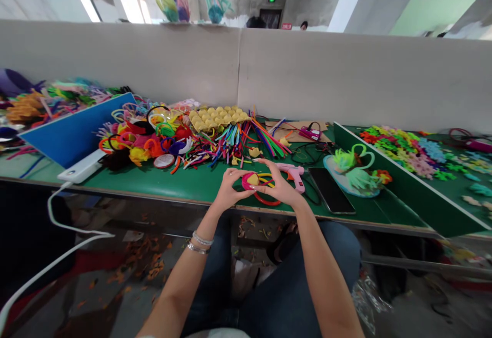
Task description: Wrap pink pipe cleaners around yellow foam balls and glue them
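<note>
My left hand (229,190) and my right hand (283,190) meet over the front edge of the green table. Between their fingertips is a small pink craft piece with a yellow middle (252,179). Its finer details are too small to make out. Yellow and red pipe cleaners (267,202) curve beside and below it, partly hidden by my right hand; whether they are joined to it I cannot tell. Just beyond my right hand lies a pink glue gun (294,174). A black phone (331,190) rests to the right of it.
Loose pipe cleaners (269,140) and a yellow egg carton (219,118) lie behind my hands. Colourful finished-looking crafts (154,140) are heaped at left, near a white power strip (86,166). A green divider (403,184) and fuzzy green crafts (361,179) stand at right.
</note>
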`<state>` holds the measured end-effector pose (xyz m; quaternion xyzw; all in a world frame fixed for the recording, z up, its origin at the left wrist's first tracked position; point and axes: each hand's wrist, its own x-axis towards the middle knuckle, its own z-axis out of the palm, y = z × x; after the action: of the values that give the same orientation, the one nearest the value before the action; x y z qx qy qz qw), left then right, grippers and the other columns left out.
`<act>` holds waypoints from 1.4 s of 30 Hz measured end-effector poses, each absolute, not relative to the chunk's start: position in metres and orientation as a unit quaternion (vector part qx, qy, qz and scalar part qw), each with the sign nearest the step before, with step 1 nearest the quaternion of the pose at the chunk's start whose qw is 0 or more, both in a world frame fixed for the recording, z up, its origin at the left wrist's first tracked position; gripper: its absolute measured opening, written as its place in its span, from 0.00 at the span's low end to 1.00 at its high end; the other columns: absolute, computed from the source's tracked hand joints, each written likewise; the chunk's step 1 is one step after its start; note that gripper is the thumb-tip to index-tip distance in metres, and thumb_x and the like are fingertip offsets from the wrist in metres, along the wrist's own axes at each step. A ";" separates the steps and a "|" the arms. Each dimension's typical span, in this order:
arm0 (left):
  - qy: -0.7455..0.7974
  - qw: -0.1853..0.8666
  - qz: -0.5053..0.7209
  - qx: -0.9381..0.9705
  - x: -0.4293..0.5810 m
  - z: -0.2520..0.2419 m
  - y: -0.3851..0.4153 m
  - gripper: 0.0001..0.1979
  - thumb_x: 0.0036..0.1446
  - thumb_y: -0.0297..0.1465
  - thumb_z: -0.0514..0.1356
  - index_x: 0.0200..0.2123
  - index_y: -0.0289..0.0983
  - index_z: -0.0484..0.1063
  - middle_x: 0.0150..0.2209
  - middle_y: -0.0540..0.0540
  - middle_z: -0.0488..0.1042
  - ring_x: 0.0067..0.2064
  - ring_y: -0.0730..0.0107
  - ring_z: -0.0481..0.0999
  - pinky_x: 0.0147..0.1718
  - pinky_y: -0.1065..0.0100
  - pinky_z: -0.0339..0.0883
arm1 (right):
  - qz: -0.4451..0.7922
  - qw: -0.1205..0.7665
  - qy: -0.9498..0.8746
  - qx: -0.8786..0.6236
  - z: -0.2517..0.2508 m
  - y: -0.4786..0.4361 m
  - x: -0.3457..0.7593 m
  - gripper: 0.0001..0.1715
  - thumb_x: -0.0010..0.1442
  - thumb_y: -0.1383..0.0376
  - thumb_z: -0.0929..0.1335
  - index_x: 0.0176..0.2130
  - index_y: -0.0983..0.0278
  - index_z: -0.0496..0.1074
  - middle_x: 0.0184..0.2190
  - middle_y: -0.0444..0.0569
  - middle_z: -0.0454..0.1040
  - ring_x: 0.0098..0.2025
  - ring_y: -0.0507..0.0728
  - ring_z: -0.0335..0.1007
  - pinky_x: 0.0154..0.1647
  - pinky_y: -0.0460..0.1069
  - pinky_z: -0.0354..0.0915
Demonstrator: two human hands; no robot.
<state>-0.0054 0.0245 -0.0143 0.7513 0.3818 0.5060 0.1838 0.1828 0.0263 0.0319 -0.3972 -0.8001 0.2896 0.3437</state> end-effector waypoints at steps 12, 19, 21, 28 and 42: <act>0.401 0.283 0.562 0.666 -0.008 -0.023 0.031 0.22 0.43 0.38 0.66 0.44 0.39 0.73 0.40 0.42 0.71 0.45 0.63 0.69 0.47 0.61 0.64 | 0.283 0.387 -0.794 -0.374 0.044 0.022 0.194 0.26 0.53 0.52 0.68 0.48 0.59 0.65 0.50 0.50 0.68 0.54 0.58 0.63 0.57 0.55 0.59; 0.382 0.419 0.605 0.559 -0.011 -0.034 0.041 0.23 0.43 0.40 0.66 0.43 0.35 0.73 0.42 0.42 0.75 0.45 0.61 0.73 0.47 0.62 0.66 | 0.293 0.353 -0.775 -0.434 0.035 0.029 0.190 0.22 0.48 0.49 0.69 0.35 0.63 0.71 0.34 0.48 0.73 0.38 0.57 0.69 0.41 0.52 0.66; 0.374 0.458 0.613 0.524 -0.011 -0.035 0.043 0.24 0.42 0.40 0.66 0.43 0.35 0.73 0.41 0.42 0.76 0.44 0.60 0.74 0.46 0.62 0.67 | 0.315 0.350 -0.767 -0.436 0.035 0.030 0.191 0.20 0.50 0.49 0.68 0.33 0.63 0.72 0.33 0.47 0.74 0.37 0.56 0.69 0.40 0.51 0.66; 0.372 0.509 0.603 0.489 -0.010 -0.032 0.043 0.21 0.41 0.39 0.66 0.40 0.35 0.75 0.39 0.45 0.78 0.42 0.61 0.76 0.45 0.63 0.68 | 0.341 0.356 -0.753 -0.436 0.032 0.031 0.189 0.19 0.52 0.50 0.67 0.33 0.63 0.71 0.32 0.45 0.73 0.37 0.54 0.69 0.40 0.49 0.65; 0.353 0.534 0.587 0.495 -0.008 -0.024 0.040 0.22 0.38 0.40 0.68 0.38 0.35 0.76 0.37 0.44 0.79 0.39 0.62 0.76 0.43 0.62 0.69 | 0.375 0.322 -0.754 -0.433 0.029 0.032 0.189 0.20 0.51 0.49 0.67 0.32 0.64 0.70 0.30 0.46 0.72 0.32 0.53 0.67 0.33 0.48 0.65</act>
<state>-0.0084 0.0400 -0.0245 0.4955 0.3528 0.5869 0.5343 0.1890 0.0316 0.0295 -0.4333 -0.7536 0.3755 0.3215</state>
